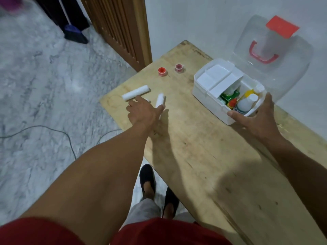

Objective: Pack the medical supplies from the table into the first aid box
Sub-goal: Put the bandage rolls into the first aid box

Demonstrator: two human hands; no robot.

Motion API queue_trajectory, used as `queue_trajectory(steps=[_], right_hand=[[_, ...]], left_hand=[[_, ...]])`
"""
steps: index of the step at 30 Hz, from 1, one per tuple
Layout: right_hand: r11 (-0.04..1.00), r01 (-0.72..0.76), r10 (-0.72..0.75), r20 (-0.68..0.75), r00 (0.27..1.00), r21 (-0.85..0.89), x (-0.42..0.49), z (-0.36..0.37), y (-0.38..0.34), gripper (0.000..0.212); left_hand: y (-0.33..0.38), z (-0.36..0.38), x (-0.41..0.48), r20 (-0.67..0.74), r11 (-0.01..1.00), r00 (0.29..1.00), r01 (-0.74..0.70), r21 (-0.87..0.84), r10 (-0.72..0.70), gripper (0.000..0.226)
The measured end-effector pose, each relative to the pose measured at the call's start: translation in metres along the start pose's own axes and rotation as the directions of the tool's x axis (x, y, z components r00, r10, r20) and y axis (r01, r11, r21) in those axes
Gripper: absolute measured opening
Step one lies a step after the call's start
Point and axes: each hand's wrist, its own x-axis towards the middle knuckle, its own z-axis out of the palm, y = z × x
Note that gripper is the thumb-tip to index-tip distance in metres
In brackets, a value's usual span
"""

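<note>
A white first aid box (206, 96) stands open at the table's far right, its clear lid (283, 68) leaning back against the wall. Inside are a white tray (217, 78), a green carton (230, 97) and a white bottle (246, 103). My right hand (260, 117) grips the box's near end, thumb on the front corner and fingers along the right side. A long white gauze roll (136, 92) and a shorter roll (160, 99) lie at the left. My left hand (143, 110) reaches over them with fingers spread and the thumb touching the shorter roll. Two red tape spools (161, 71) (178, 68) sit farther back.
The wooden table (203, 156) ends just left of the rolls. Beyond that edge is marble floor with a grey cable (53, 129). A brown slatted door (120, 27) and a broom (74, 33) stand at the back. A white wall runs behind the box.
</note>
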Motion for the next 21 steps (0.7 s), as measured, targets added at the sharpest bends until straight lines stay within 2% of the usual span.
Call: queue_trajectory(steps=[6, 9, 13, 17, 21], right_hand=[[0.999, -0.028, 0.028, 0.023, 0.999, 0.016, 0.007, 0.0, 0.009, 0.136], [1.0, -0.029, 0.029, 0.024, 0.999, 0.01, 0.008, 0.0, 0.011, 0.136], [1.0, -0.021, 0.021, 0.027, 0.999, 0.007, 0.009, 0.001, 0.011, 0.136], [0.998, 0.029, -0.03, 0.028, 0.999, 0.063, 0.006, 0.0, 0.005, 0.124], [1.0, -0.007, 0.006, 0.024, 1.0, 0.017, 0.006, 0.0, 0.004, 0.132]], left_hand=[[0.01, 0.021, 0.019, 0.048, 0.985, 0.986, -0.163, 0.062, 0.16, 0.077], [0.015, 0.024, 0.023, 0.054, 0.979, 0.98, -0.194, 0.057, 0.191, 0.066], [0.022, 0.023, 0.019, 0.046, 0.957, 0.969, -0.247, 0.155, 0.243, 0.04], [0.022, 0.024, 0.025, 0.02, 0.966, 0.979, -0.203, 0.161, 0.203, 0.026], [0.02, 0.021, 0.029, 0.056, 0.98, 0.982, -0.184, 0.079, 0.18, 0.035]])
